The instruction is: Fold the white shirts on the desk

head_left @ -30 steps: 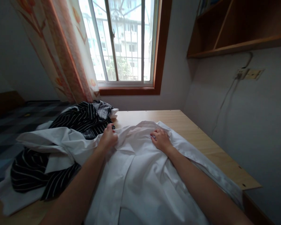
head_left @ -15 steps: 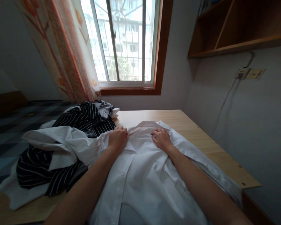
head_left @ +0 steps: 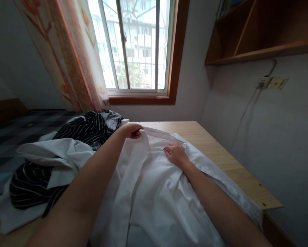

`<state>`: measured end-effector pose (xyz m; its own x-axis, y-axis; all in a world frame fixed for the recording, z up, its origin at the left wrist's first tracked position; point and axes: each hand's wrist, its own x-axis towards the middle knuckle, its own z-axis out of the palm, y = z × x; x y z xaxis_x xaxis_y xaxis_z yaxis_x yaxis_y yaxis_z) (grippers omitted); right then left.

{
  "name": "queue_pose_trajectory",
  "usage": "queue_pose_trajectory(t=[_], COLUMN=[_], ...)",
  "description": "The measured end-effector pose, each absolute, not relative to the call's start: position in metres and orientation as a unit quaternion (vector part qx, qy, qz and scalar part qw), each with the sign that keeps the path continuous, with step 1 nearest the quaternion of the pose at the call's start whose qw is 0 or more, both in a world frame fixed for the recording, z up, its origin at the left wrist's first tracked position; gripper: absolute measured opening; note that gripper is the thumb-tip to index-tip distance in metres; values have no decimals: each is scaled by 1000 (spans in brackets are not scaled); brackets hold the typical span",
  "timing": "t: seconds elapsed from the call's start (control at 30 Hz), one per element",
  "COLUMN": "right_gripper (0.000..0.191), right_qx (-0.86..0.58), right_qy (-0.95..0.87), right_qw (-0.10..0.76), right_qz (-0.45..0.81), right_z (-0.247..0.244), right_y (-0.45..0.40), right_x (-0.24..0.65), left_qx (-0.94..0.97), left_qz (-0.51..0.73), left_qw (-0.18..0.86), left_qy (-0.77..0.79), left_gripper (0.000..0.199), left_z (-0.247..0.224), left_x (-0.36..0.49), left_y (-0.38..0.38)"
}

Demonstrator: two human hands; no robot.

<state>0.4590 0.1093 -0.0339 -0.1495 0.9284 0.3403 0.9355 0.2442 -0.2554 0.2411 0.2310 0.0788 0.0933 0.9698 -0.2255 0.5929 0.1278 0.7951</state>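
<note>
A white button-up shirt lies spread in front of me, its lower part running toward my body. With my left hand I pinch the collar edge at the shirt's far end and hold that part raised off the board. The front strip with the buttons hangs down from this grip. My right hand rests on the shirt near the right side of the collar, palm down, its fingers loosely bent on the cloth. One white sleeve stretches along the right edge, and the other sleeve lies to the left.
Black striped clothes and other garments are heaped at the left, beside a checked bed cover. Under the shirt is a pale wooden board. A window, curtain, wall shelf and socket with a cord surround it.
My left hand has moved up and away from me, lifting the collar edge and left front of the shirt. My right hand stays nearly in place on the cloth.
</note>
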Motion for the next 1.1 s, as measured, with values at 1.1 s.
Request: queue_pose_trajectory(t=[1.1], right_gripper=[28], right_qx=[-691], right_qy=[-619], right_qw=[371], right_qz=[30], right_z=[47], right_y=[141], right_x=[462], left_qx=[875], left_qz=[99], left_qw=[39], left_qy=[473], left_gripper=[58], left_z=[-50], left_x=[238], left_y=[119])
